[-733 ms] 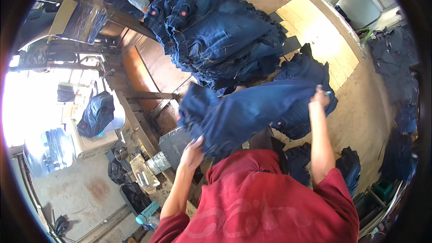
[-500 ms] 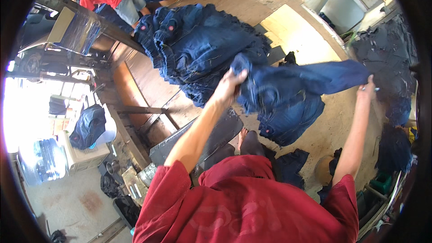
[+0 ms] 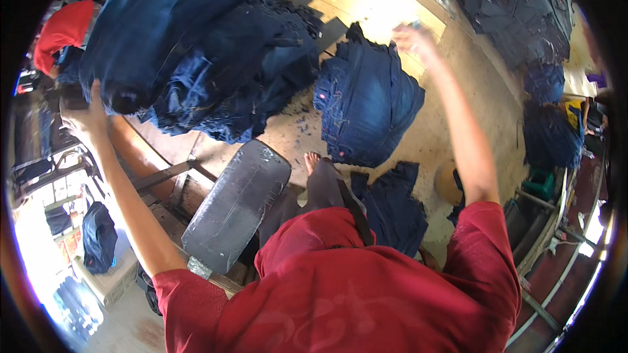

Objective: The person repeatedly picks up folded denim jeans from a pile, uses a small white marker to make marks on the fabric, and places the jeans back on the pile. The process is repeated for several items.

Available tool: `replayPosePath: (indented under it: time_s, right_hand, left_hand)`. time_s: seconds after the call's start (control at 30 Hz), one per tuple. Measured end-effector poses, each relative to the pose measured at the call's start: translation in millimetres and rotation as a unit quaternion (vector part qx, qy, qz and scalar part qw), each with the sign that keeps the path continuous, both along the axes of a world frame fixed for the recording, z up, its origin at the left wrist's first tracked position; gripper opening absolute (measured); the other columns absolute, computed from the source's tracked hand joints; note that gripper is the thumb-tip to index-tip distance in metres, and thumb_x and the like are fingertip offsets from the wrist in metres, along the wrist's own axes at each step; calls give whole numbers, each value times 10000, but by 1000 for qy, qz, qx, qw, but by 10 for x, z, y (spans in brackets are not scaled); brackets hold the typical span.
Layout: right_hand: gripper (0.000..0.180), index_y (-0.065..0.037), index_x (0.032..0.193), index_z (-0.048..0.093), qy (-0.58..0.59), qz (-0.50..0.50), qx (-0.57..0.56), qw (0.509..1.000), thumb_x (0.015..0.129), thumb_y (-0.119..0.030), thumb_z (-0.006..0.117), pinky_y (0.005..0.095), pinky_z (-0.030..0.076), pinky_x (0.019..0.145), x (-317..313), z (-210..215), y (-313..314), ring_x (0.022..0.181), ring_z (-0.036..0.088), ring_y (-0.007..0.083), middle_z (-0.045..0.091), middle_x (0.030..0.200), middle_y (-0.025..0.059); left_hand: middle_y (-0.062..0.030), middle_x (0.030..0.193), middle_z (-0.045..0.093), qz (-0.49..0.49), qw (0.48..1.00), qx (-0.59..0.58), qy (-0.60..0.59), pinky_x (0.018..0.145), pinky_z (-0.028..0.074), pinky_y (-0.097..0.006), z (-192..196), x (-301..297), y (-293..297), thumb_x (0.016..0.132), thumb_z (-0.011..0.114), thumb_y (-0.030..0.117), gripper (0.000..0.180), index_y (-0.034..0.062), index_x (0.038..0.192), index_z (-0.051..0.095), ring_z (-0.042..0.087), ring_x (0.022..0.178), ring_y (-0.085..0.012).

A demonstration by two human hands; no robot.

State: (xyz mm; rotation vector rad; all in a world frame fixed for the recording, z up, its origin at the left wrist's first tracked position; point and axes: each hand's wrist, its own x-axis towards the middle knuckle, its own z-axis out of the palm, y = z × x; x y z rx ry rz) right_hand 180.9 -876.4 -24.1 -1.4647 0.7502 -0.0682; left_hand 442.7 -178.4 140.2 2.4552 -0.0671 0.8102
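Note:
A pair of dark blue jeans (image 3: 176,16) is stretched out over a large heap of denim (image 3: 255,59) at the upper left. My left hand (image 3: 85,116) grips the jeans by one end, its fingers closed on the cloth. Away from them, to the right, my right hand (image 3: 416,39) is raised and smeared by motion, so its finger positions are unclear. A small bluish thing seems to show at its fingertips, too blurred to name. Just left of and below that hand, a folded stack of jeans (image 3: 373,101) lies on the floor.
In front of me stands a worn black padded bench (image 3: 239,202). Dark cloth pieces (image 3: 392,209) lie near my legs. A grey-black cloth pile (image 3: 517,13) is at the far right, with a green stool (image 3: 540,184) below. A person in red (image 3: 64,33) bends at the far left.
My left hand has swung left with the jeans, from above the folded stack to the large heap. My right hand has let go of the trouser leg and moved left. The view has shifted.

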Motion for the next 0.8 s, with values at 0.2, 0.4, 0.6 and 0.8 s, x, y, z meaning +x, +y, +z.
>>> replayPosePath:
  time_s: [0.2,0.4,0.6,0.8]
  right_hand:
    - [452,-46,1074,618,259,243,-389,850,849,-273,938,485,615,829,-1540,-2222,1353,879,765,376,732,887,106]
    - [814,-46,1375,431,427,178,-439,771,778,-221,956,652,508,1051,-2909,-3275,2600,1510,399,485,378,1617,246]
    - [688,-13,1283,543,393,100,-549,731,743,-159,944,633,416,1181,-3045,-3941,2669,1481,408,494,436,1573,256]
    - [647,-32,1263,584,220,-103,-363,900,706,-7,911,453,567,1029,-3392,-3287,2190,1156,695,405,685,1255,194]
  left_hand:
    - [-211,1792,314,-70,895,391,204,1249,253,-775,-2294,-253,131,1005,640,723,799,281,1658,516,309,1641,-459]
    - [-198,1820,255,-133,905,393,92,1255,214,-768,-2700,-51,636,1052,612,674,748,270,1671,500,250,1667,-445]
    - [-236,1792,306,-147,917,359,87,1293,245,-670,-2463,-70,483,1060,634,632,717,238,1651,531,283,1641,-496]
    - [-225,1606,575,-175,952,236,-91,1289,313,-573,-1648,-809,-624,999,812,454,682,44,1513,632,482,1532,-405]
